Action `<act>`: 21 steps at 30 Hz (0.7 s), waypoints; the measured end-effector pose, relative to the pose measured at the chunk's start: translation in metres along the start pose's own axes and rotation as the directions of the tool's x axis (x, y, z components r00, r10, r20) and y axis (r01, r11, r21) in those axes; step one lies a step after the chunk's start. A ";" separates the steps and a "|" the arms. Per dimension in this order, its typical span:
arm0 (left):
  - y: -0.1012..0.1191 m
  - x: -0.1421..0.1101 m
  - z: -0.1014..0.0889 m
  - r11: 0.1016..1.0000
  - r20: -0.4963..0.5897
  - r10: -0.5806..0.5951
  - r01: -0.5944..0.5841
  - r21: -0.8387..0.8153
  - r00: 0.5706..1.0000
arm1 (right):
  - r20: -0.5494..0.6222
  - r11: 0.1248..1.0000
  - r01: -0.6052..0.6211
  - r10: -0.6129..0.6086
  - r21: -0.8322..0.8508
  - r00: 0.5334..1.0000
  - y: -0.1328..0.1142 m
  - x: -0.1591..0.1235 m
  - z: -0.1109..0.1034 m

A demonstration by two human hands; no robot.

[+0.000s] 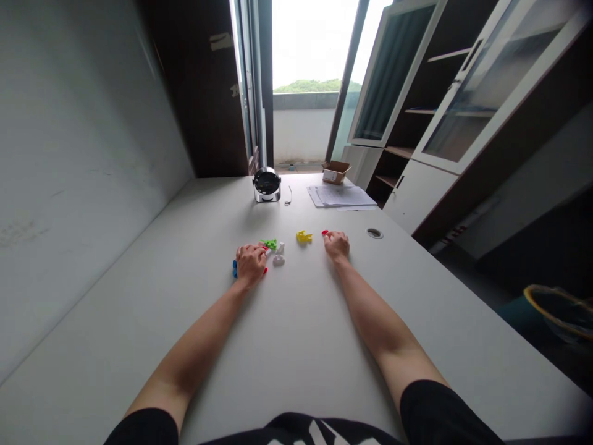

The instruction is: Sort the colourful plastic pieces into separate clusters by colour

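Observation:
Low over the white table, my left hand (250, 262) has its fingers curled down, with a small red plastic piece (264, 248) at the fingertips. More red (265, 271) shows by its thumb side, and a blue piece (235, 268) is partly hidden behind the hand. Just past the fingers lie a bright green piece (269, 243) and two white pieces, one (280, 248) behind the other (278, 260). To the right, my right hand (338, 245) is closed at the fingertips on another small red plastic piece (325, 232). A yellow piece (304, 237) lies between the hands.
Toward the far edge of the white table (287, 346) stands a round black-and-silver device (267, 184), with a thin cord (288, 196) beside it. Papers (341, 196) and an open cardboard box (336, 172) are at the back right. A round cable hole (374, 233) sits right of my hand.

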State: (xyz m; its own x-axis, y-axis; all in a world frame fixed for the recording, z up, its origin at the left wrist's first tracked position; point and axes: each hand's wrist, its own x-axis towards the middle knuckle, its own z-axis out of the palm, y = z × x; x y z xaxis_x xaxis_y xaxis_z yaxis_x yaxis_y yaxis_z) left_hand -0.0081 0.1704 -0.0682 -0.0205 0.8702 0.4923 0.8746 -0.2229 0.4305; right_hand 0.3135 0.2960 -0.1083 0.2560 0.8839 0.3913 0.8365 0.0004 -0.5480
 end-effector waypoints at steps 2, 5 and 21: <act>0.000 0.000 0.001 1.000 0.003 0.002 -0.002 0.006 1.000 | -0.008 1.000 0.013 -0.013 0.018 1.000 0.000 0.001 0.001; -0.001 0.000 0.002 1.000 0.009 0.017 -0.017 0.013 1.000 | -0.023 0.999 0.037 -0.036 0.038 0.999 0.002 0.003 0.003; 0.001 0.000 0.000 0.999 0.015 -0.011 0.011 -0.031 1.000 | -0.068 0.996 0.065 -0.060 0.068 0.996 -0.001 0.002 0.000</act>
State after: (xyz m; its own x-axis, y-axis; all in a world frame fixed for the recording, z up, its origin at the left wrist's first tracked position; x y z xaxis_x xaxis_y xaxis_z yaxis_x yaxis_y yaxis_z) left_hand -0.0072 0.1702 -0.0675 -0.0228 0.8790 0.4763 0.8586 -0.2268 0.4597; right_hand 0.3131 0.2973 -0.1067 0.2373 0.8485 0.4730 0.8163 0.0897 -0.5706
